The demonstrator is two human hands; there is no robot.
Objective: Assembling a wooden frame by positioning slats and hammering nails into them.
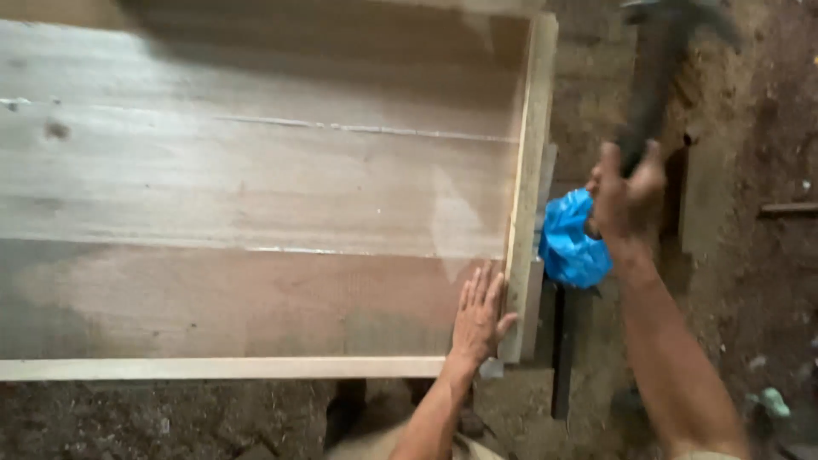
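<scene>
A large plywood panel (256, 187) lies flat, framed by pale wooden strips along its right side (530, 170) and near edge (213, 368). My left hand (479, 313) rests flat and open on the panel's near right corner, its thumb against the right strip. My right hand (626, 194) is raised to the right of the panel and grips the dark handle of a hammer (660, 68), whose head is up near the top of the view and blurred. A crumpled blue plastic bag (569, 243) lies just beside the right strip, below my right hand.
Bare dirt ground (750, 281) surrounds the panel at the right and along the bottom. A wooden block (699, 200) and a dark gap lie right of the bag. A small pale green object (771, 400) sits on the dirt at the lower right.
</scene>
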